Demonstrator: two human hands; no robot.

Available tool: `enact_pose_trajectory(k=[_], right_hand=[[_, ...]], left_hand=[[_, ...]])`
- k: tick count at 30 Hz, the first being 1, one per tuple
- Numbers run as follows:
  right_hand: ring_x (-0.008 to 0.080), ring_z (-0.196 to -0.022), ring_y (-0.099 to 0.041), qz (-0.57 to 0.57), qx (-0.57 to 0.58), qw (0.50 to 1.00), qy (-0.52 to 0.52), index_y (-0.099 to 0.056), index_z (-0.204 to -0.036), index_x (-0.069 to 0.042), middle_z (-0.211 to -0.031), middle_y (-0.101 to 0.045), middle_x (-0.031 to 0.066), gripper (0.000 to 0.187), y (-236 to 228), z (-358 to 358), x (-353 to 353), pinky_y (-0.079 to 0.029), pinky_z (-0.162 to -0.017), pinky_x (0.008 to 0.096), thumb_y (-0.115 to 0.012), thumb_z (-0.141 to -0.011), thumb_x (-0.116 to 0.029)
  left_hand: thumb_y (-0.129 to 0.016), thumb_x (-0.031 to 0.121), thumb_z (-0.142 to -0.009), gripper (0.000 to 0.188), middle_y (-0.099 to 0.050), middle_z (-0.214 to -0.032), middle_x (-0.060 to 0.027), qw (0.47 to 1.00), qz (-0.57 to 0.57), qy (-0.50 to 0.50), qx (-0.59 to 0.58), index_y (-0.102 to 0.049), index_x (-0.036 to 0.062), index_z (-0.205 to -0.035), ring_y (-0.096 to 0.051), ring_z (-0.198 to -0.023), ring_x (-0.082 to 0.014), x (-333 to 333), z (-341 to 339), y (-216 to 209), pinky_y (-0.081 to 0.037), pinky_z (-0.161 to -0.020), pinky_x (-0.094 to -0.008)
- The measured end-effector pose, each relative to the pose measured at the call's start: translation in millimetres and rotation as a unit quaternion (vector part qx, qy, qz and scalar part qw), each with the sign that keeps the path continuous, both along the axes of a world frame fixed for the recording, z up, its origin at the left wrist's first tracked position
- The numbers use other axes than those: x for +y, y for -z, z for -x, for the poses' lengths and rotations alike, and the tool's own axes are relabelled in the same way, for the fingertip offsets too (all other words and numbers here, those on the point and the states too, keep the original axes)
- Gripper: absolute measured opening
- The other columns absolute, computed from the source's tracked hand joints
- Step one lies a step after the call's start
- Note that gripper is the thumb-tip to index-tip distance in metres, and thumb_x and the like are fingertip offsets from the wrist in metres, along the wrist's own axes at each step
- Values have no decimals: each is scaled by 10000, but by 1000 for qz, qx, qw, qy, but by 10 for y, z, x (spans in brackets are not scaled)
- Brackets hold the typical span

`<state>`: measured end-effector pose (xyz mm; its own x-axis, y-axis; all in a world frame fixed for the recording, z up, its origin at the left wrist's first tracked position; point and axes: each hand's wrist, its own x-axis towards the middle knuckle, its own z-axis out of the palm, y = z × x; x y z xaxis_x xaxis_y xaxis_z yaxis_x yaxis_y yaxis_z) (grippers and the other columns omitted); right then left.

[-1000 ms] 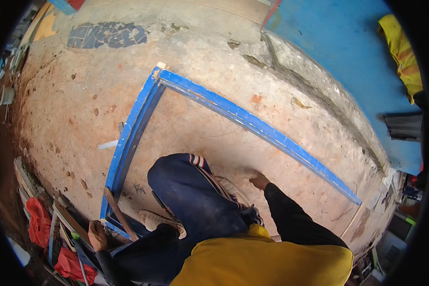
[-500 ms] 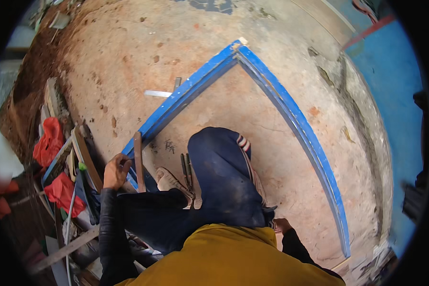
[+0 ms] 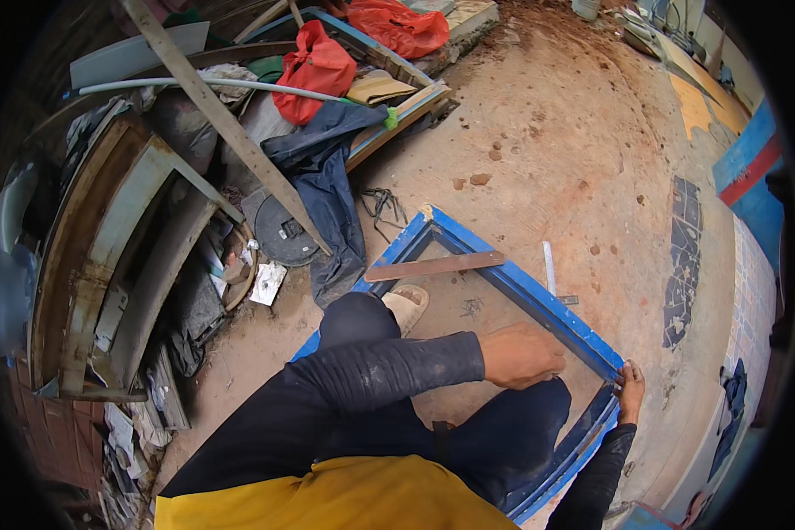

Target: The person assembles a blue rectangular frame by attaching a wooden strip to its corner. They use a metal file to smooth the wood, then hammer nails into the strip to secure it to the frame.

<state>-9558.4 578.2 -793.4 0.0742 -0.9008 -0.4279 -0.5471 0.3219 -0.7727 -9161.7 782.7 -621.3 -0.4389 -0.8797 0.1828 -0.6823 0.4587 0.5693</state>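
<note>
A blue wooden frame [image 3: 530,300] lies on the floor around my legs, with one corner at the far left and another at the right. My right hand [image 3: 630,389] is closed on the right corner, fingers over its outer edge. Above my bent right knee, my left hand [image 3: 523,355] is closed with its fingers curled; whatever is in them, if anything, is hidden. A brown wooden strip [image 3: 435,266] rests diagonally across the frame's far-left corner. Just outside the far rail lies a try square, its metal blade [image 3: 549,268] pale and its stock [image 3: 567,300] dark.
Scrap wood, an old curved wooden frame [image 3: 97,265] and dark cloth [image 3: 327,185] are heaped at the left. Red plastic bags [image 3: 314,75] lie on the pile, crossed by a long wooden batten [image 3: 212,110]. Dark wire [image 3: 384,210] lies beyond the far-left corner.
My view has swung left. My left hand has come away from the frame beside the brown strip to above my right knee. My right hand has moved from beside my hip onto the frame.
</note>
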Motion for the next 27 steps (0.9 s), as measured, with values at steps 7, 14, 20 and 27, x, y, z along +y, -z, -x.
enact_pose_trajectory(k=[7,14,20,27], right_hand=[[230,-1133,-684,111,85,921,-364,-622,-1446,34,-1258,-727,136,517,934,-2241,-504,-552,-985,382,-629,-1072,-322],[302,-1221,-629,161,294,839,-429,-598,-1460,51,-1332,-671,197,581,1160,-3225,-18,-509,-1055,414,-685,-1030,-330],[364,-1297,-581,168,284,825,-458,-577,-1471,67,-1396,-624,249,643,1032,-3023,-137,-472,-1115,441,-734,-995,-336],[436,-1386,-526,131,346,819,-438,-553,-1485,84,-1470,-568,310,722,920,-2761,-189,-428,-1185,473,-791,-953,-343]], left_hand=[[-735,233,-848,161,-633,-940,-106,958,209,-176,91,-675,88,-885,-661,-940,-315,-301,-108,-165,-525,-863,-459],[-738,267,-818,233,-548,-1047,-124,902,285,-296,131,-659,81,-934,-573,-1089,-321,-441,-412,-29,-439,-967,-477],[-712,245,-843,146,-611,-923,-67,863,334,-376,48,-666,107,-855,-645,-945,-259,-179,-439,-111,-518,-816,-424],[-769,241,-754,188,-708,-963,-111,911,311,-259,81,-771,79,-850,-733,-982,-317,-399,-53,-367,-586,-847,-483]])
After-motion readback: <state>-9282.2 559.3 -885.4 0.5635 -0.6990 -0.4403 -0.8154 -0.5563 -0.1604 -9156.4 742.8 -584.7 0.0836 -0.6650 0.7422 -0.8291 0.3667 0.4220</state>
